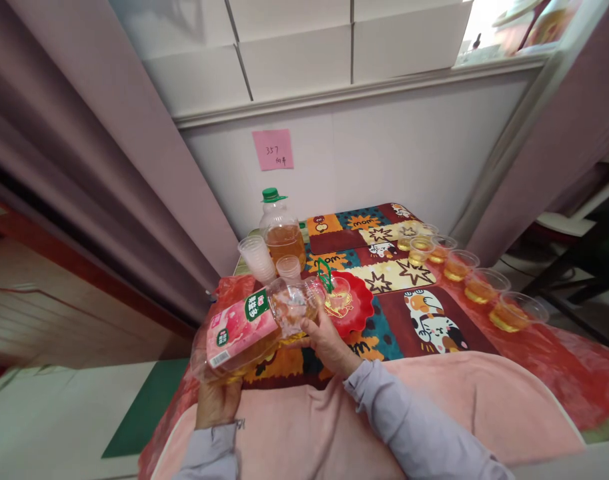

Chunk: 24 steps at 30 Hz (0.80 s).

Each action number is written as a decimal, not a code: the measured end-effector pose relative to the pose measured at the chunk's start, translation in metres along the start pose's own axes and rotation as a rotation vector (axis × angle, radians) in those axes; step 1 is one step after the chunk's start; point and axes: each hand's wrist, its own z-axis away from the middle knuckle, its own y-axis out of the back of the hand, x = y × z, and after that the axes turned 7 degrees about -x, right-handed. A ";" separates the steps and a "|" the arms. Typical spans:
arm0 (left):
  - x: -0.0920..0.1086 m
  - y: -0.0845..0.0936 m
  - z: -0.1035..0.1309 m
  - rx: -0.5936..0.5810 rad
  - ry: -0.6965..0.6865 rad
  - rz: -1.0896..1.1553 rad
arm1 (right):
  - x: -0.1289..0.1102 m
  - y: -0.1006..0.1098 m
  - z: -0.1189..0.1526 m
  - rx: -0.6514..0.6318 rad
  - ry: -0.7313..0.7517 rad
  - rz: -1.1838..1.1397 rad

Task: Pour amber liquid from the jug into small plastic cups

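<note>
A large clear bottle with a pink label lies tilted on its side between my hands, its neck toward the right. My left hand supports its base from below, the fingers partly hidden. Around its neck end is my right hand. Beyond the neck, a clear cup with a little yellow liquid stands on a red scalloped plate. A green strap hangs at the bottle's mouth. Several cups of yellow liquid, among them one near cup, form a row on the right.
Behind the held bottle stand a green-capped jug of amber liquid and a stack of clear cups. A patterned mat covers the table, with red plastic beneath. A pink cloth lies at the near edge. A wall rises behind.
</note>
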 end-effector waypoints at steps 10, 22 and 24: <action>-0.004 0.007 -0.003 0.012 -0.006 0.020 | 0.001 0.002 -0.001 -0.003 -0.002 -0.019; -0.001 -0.001 0.000 -0.020 -0.009 -0.005 | -0.005 -0.001 0.001 0.000 0.008 -0.010; -0.003 0.003 -0.001 -0.023 0.008 0.004 | -0.004 -0.001 0.000 0.000 0.012 -0.011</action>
